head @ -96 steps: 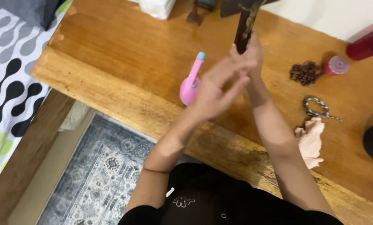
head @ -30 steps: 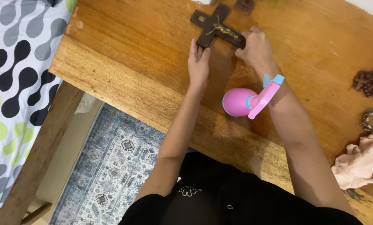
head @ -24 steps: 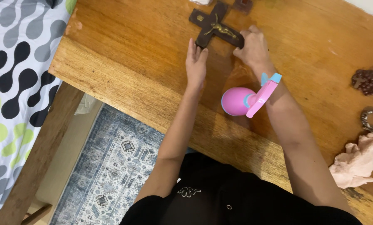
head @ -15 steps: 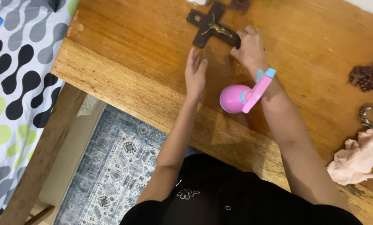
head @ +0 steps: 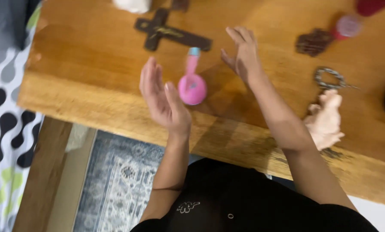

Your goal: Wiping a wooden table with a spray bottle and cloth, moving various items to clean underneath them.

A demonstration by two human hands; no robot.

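Both hands had come off the dark cross, which lay flat on the counter beyond the fingertips, left hand and right hand spread empty, pink bottle between them, blurry though.
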